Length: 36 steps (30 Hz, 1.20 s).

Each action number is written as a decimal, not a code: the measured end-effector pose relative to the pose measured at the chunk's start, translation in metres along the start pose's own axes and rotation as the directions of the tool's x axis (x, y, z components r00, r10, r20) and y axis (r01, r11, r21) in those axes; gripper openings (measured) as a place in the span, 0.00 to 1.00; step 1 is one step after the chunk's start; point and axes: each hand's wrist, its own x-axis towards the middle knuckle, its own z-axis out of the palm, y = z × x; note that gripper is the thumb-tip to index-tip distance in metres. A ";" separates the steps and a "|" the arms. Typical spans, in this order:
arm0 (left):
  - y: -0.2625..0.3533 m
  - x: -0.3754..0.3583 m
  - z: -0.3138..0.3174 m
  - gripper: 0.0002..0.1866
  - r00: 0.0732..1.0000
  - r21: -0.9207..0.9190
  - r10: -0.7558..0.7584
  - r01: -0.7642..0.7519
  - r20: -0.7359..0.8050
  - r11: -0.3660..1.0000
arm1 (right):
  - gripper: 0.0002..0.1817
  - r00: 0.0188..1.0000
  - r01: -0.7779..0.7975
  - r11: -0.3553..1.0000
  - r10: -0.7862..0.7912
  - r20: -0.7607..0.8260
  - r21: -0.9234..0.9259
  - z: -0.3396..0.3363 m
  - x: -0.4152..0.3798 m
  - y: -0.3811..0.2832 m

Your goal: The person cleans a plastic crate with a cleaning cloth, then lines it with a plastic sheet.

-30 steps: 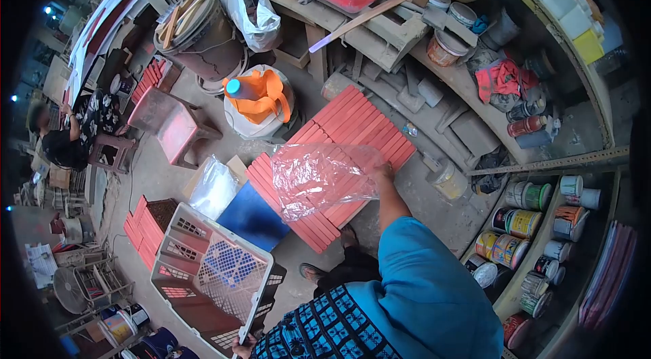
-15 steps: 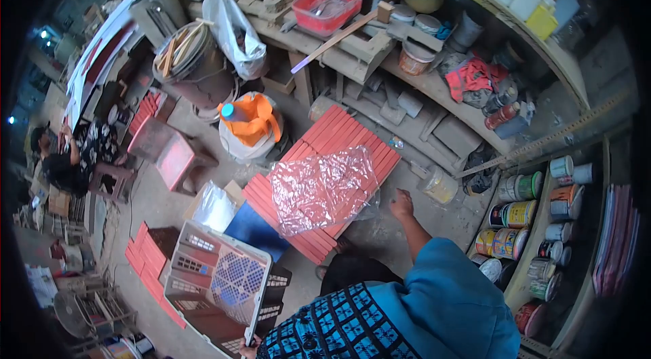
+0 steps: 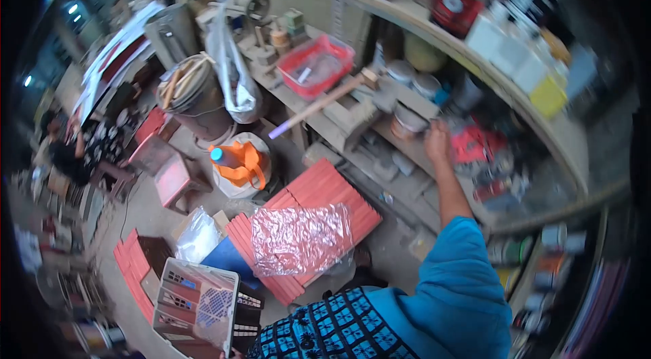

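My right hand (image 3: 437,136) is raised over the lower bench shelf, next to a small tub (image 3: 409,121) and a red cloth (image 3: 475,144); its fingers look bent and blurred, and whether they touch anything is unclear. At the bottom edge, my left hand (image 3: 234,353) grips the rim of a grey plastic crate (image 3: 234,291), which is tilted with its open side up. Beyond the crate, a clear plastic sheet (image 3: 298,240) lies over a stack of red strips (image 3: 325,189).
A wooden stick (image 3: 319,107) and a red basin (image 3: 316,66) lie on the bench. Behind the strips stands a bucket with an orange bag (image 3: 242,165). Left are a pink chair (image 3: 169,172) and a seated person (image 3: 68,149). Paint cans (image 3: 461,3) fill the upper shelf.
My right hand has moved from beside the red strips up and forward to the bench shelf. The view has shifted, and my left hand stays at the crate.
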 end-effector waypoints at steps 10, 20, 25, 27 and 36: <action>-0.069 -0.042 -0.051 0.26 0.966 -0.393 0.050 -0.150 -0.252 0.907 | 0.29 0.798 0.027 0.946 0.174 0.577 -0.323 0.176 0.198 0.154; -0.106 -0.158 0.053 0.15 0.895 -0.595 0.076 -0.354 -0.440 0.722 | 0.12 0.861 0.148 0.899 0.088 0.501 -0.412 0.143 0.209 0.121; -0.116 -0.162 0.046 0.15 0.918 -0.537 0.099 -0.308 -0.383 0.785 | 0.12 0.883 0.164 0.910 0.036 0.467 -0.380 0.140 0.202 0.132; -0.120 -0.155 0.036 0.15 0.924 -0.557 0.086 -0.296 -0.372 0.776 | 0.15 0.883 0.197 0.900 0.009 0.469 -0.389 0.124 0.194 0.117; -0.129 -0.130 0.017 0.14 0.940 -0.577 0.135 -0.301 -0.312 0.760 | 0.15 0.966 0.205 0.870 -0.107 0.235 -0.448 0.101 0.179 0.099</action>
